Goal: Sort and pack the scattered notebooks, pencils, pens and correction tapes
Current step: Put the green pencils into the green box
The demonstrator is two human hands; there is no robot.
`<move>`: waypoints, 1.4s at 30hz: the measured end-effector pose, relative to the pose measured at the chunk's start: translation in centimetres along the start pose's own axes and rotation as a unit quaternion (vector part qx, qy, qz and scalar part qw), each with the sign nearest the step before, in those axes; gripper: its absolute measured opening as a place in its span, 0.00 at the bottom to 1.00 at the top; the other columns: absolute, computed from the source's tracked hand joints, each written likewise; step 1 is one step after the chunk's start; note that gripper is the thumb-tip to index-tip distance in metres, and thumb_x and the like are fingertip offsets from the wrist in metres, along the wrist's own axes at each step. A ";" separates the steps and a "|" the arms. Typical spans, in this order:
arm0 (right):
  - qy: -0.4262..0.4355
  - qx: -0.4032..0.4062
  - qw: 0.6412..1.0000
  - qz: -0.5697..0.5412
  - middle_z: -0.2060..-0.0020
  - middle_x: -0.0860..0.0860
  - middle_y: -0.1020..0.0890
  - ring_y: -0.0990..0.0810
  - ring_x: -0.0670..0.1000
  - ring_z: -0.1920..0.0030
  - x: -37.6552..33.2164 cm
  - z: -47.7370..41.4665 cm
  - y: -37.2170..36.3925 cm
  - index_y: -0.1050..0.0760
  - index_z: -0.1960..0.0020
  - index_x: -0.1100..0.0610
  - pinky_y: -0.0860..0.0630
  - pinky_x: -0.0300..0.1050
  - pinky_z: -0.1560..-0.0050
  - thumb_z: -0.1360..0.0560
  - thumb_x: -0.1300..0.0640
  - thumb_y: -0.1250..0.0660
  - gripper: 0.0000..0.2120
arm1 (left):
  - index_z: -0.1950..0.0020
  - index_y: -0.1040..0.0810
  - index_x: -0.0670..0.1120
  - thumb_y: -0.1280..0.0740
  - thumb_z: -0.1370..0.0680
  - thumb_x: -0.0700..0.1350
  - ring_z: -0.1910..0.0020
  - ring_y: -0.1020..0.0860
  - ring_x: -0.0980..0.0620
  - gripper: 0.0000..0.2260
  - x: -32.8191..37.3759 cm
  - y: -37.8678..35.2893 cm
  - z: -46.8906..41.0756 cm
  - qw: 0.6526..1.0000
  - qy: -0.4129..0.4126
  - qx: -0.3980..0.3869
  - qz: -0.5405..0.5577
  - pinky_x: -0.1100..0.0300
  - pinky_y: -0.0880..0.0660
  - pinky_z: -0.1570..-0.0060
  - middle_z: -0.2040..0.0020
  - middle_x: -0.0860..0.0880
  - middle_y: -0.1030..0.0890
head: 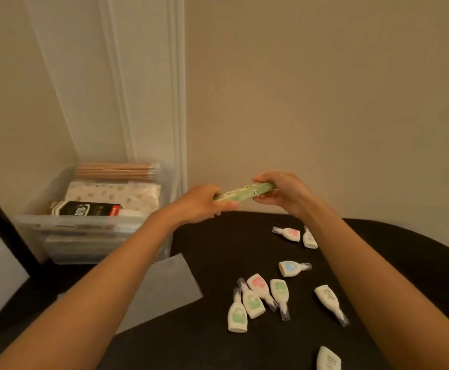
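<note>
Both hands are up above the far edge of the dark table (218, 244), holding one long green box (244, 192) between them. The left hand (202, 202) is closed on the box's left end, fingers wrapped under it. The right hand (282, 192) is closed on the right end, thumb on top & fingers under. The box is almost level, right end a bit higher. I cannot read what is printed on it, too blurred.

Below the hands, approx. nine correction tapes lie scattered on the table, all untouched. Two are near the right forearm, a pink one (287, 233) and a white one (310, 239) just beside it. A blue one (294, 268) lies alone further down. A cluster of four is nearer the camera, incl. a pink one (260, 288) and a green one (236, 315), some touching each other. One more (331, 303) lies to the right of the cluster, another (328, 359) at the bottom edge.

To the left of the left hand stands a clear plastic bin (90, 236). Inside it: a bundle of pencils (116, 170) at the back, a patterned notebook (114, 196) in the middle, a black box (87, 209) in front. A grey sheet (164, 287) lies flat on the table, under the left forearm.
</note>
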State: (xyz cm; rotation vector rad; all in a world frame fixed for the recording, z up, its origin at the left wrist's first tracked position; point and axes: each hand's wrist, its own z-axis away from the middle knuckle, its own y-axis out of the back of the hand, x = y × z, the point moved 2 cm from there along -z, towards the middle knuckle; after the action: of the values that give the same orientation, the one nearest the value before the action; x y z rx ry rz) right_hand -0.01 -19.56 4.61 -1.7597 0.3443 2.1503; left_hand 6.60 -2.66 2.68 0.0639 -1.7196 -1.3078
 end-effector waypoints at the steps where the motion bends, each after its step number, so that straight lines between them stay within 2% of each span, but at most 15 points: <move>1: -0.007 -0.020 0.999 0.027 0.58 0.56 0.22 0.20 0.50 0.62 -1.3 -0.6 -1.0 0.24 0.54 0.64 0.20 0.39 0.68 0.24 0.66 0.37 0.04 | 0.51 0.26 0.46 0.35 0.25 0.57 0.63 0.27 0.55 0.15 -0.2 2.0 -0.2 1.000 0.004 0.008 -0.022 0.62 0.32 0.65 0.61 0.51 0.25; 6: -0.051 -0.117 0.982 0.142 0.53 0.55 0.21 0.20 0.49 0.54 -3.9 -1.6 -5.5 0.25 0.53 0.59 0.19 0.39 0.61 0.25 0.65 0.35 0.03 | 0.52 0.29 0.49 0.29 0.28 0.49 0.62 0.29 0.56 0.11 -2.3 7.4 0.5 0.996 0.044 0.029 -0.075 0.63 0.36 0.67 0.57 0.53 0.27; 11: -0.056 -0.196 0.946 0.252 0.51 0.52 0.25 0.22 0.50 0.53 -5.7 -3.8 -13.2 0.27 0.51 0.55 0.20 0.37 0.62 0.29 0.67 0.31 0.11 | 0.40 0.27 0.46 0.28 0.29 0.46 0.48 0.26 0.49 0.20 -7.3 12.9 1.8 0.982 0.102 0.045 -0.150 0.56 0.28 0.51 0.44 0.48 0.25; 15: -0.009 -0.205 0.929 0.308 0.45 0.55 0.25 0.23 0.50 0.50 -3.9 -5.6 -18.5 0.28 0.43 0.58 0.20 0.38 0.59 0.28 0.66 0.31 0.16 | 0.37 0.28 0.48 0.27 0.30 0.43 0.44 0.26 0.49 0.22 -12.0 14.3 2.4 0.980 0.112 0.058 -0.152 0.60 0.31 0.51 0.40 0.48 0.24; 18: -0.013 -0.192 0.933 0.305 0.40 0.59 0.26 0.23 0.56 0.43 -2.0 -7.2 -21.4 0.29 0.39 0.60 0.20 0.44 0.52 0.28 0.67 0.31 0.19 | 0.39 0.27 0.46 0.27 0.29 0.46 0.43 0.27 0.49 0.20 -15.0 15.1 2.2 0.973 0.119 0.057 -0.191 0.62 0.34 0.52 0.40 0.48 0.25; 21: -0.008 -0.189 0.925 0.329 0.38 0.58 0.27 0.23 0.57 0.42 -0.6 -8.9 -23.2 0.28 0.38 0.59 0.21 0.46 0.50 0.28 0.68 0.31 0.19 | 0.40 0.27 0.46 0.28 0.30 0.50 0.42 0.28 0.50 0.21 -17.5 15.3 1.6 0.966 0.129 0.044 -0.218 0.59 0.32 0.48 0.39 0.48 0.26; 23: 0.001 -0.183 0.916 0.358 0.37 0.57 0.27 0.22 0.56 0.44 0.3 -9.9 -24.3 0.27 0.39 0.59 0.20 0.48 0.50 0.28 0.67 0.31 0.19 | 0.41 0.27 0.46 0.29 0.28 0.47 0.42 0.28 0.50 0.18 -19.1 15.2 1.4 0.960 0.137 0.039 -0.240 0.59 0.31 0.45 0.39 0.48 0.27; 26: 0.046 -0.150 0.894 0.419 0.36 0.55 0.27 0.22 0.54 0.46 1.7 -11.1 -25.5 0.24 0.41 0.58 0.23 0.41 0.53 0.27 0.65 0.32 0.15 | 0.41 0.27 0.45 0.31 0.27 0.41 0.42 0.28 0.50 0.16 -21.1 14.9 1.4 0.953 0.144 0.042 -0.264 0.59 0.31 0.43 0.39 0.47 0.27; 28: 0.049 -0.139 0.894 0.424 0.37 0.55 0.25 0.21 0.55 0.47 2.6 -11.7 -26.3 0.22 0.43 0.58 0.23 0.41 0.55 0.27 0.67 0.33 0.14 | 0.39 0.28 0.44 0.32 0.27 0.38 0.41 0.28 0.49 0.16 -22.2 15.0 1.4 0.950 0.147 0.043 -0.270 0.58 0.32 0.43 0.39 0.47 0.27; 30: 0.039 -0.148 0.896 0.416 0.39 0.57 0.24 0.20 0.56 0.48 3.3 -11.8 -27.1 0.22 0.42 0.60 0.22 0.47 0.49 0.27 0.67 0.32 0.14 | 0.39 0.27 0.43 0.32 0.27 0.37 0.41 0.29 0.49 0.16 -23.0 15.2 1.5 0.958 0.158 0.036 -0.235 0.58 0.32 0.43 0.38 0.46 0.28; 34: 0.027 -0.151 0.910 0.386 0.38 0.58 0.24 0.20 0.57 0.47 4.2 -11.4 -27.5 0.23 0.41 0.61 0.22 0.51 0.46 0.27 0.66 0.33 0.14 | 0.42 0.25 0.43 0.29 0.28 0.42 0.40 0.30 0.50 0.16 -23.9 15.4 1.8 0.970 0.188 0.009 -0.155 0.60 0.33 0.42 0.38 0.47 0.30; 37: -0.013 -0.210 0.919 0.333 0.36 0.60 0.26 0.23 0.58 0.41 3.9 -10.8 -27.0 0.27 0.36 0.63 0.23 0.49 0.44 0.25 0.69 0.36 0.18 | 0.43 0.24 0.41 0.33 0.25 0.41 0.40 0.29 0.48 0.11 -23.6 15.2 1.8 0.965 0.211 0.011 -0.155 0.57 0.32 0.42 0.37 0.44 0.29; 39: -0.020 -0.252 0.912 0.323 0.34 0.60 0.28 0.26 0.57 0.37 3.5 -10.1 -26.4 0.31 0.32 0.63 0.26 0.44 0.41 0.24 0.70 0.40 0.20 | 0.43 0.24 0.39 0.37 0.22 0.41 0.43 0.26 0.46 0.10 -22.9 15.0 1.8 0.958 0.238 0.007 -0.160 0.54 0.29 0.43 0.39 0.41 0.27; 41: -0.001 -0.259 0.900 0.351 0.34 0.60 0.29 0.23 0.53 0.43 2.6 -9.3 -25.5 0.34 0.30 0.60 0.27 0.36 0.46 0.23 0.71 0.44 0.22 | 0.45 0.24 0.37 0.41 0.21 0.40 0.46 0.25 0.45 0.10 -21.6 14.9 1.7 0.951 0.259 0.010 -0.169 0.51 0.27 0.45 0.42 0.40 0.26; 42: 0.002 -0.246 0.902 0.355 0.35 0.60 0.28 0.23 0.51 0.47 2.0 -8.8 -24.8 0.35 0.29 0.59 0.27 0.36 0.49 0.23 0.72 0.45 0.23 | 0.45 0.25 0.37 0.41 0.21 0.39 0.46 0.25 0.45 0.09 -20.6 14.8 1.6 0.949 0.262 0.023 -0.172 0.50 0.27 0.45 0.42 0.40 0.26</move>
State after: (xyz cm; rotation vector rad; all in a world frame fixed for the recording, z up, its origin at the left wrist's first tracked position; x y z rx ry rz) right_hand 17.65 -0.15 1.57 -2.1386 0.5480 2.9500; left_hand 23.83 15.97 1.14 0.7054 -1.3107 -1.3435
